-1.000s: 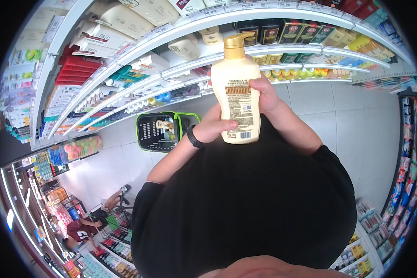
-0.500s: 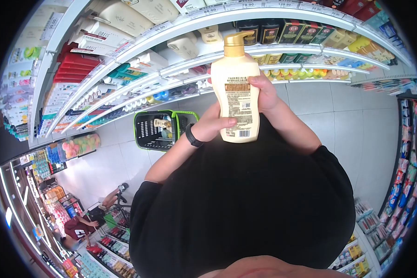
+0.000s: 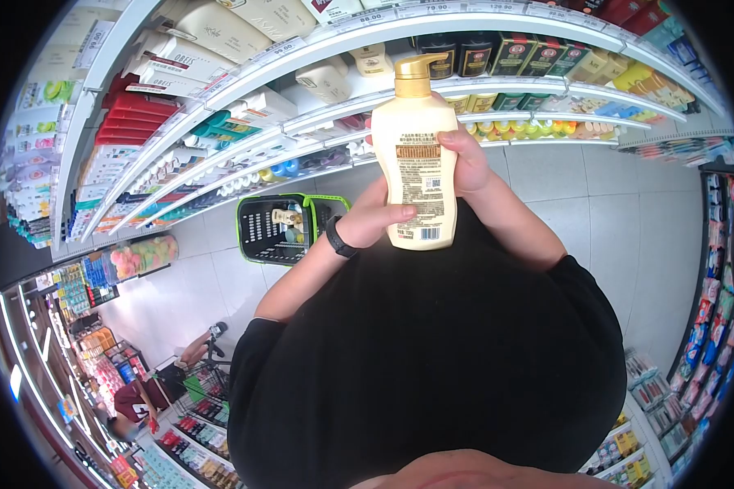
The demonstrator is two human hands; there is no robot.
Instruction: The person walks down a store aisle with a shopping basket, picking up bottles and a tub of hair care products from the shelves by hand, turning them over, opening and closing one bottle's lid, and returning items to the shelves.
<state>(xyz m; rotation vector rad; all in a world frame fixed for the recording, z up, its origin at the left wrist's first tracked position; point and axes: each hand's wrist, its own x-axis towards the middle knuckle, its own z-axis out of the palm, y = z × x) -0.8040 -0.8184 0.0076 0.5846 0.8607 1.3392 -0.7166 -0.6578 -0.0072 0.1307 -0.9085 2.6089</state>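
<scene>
Upright between my hands is a cream pump bottle with a gold pump top, its printed back label and barcode facing me. My left hand, with a black band at the wrist, grips the lower left side, thumb across the label. On the upper right side my right hand is closed round the bottle, its thumb on the front. The other fingers of both hands are mostly hidden behind the bottle.
Store shelves with bottles and boxes curve across the top and left. A black basket with a green rim stands on the floor, holding some items. At the lower left, a person in a dark red shirt is beside a cart. Another rack is at the right.
The bottle and both hands stay nearly still, with only a very slight shift. At the lower left, the other person's arm has moved a little.
</scene>
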